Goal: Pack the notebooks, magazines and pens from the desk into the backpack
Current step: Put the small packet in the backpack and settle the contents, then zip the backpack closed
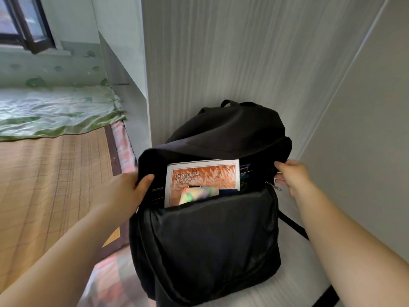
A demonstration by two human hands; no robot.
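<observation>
A black backpack [205,235] stands upright on a white desk [287,289], its main compartment open toward me. Inside stands a magazine [202,176] with an orange cover and white border. In front of it lies a pastel, multicoloured item [194,194], blurred. Dark pens or clips [244,173] show at the magazine's right edge. My left hand [130,191] grips the left rim of the opening. My right hand [292,178] pinches the right rim beside the zipper pull [275,187].
White panels [221,63] rise behind and to the right of the desk. On the left is a bed with a bamboo mat [55,178] and a green patterned blanket [55,111]. A backpack strap [294,227] trails on the desk at right.
</observation>
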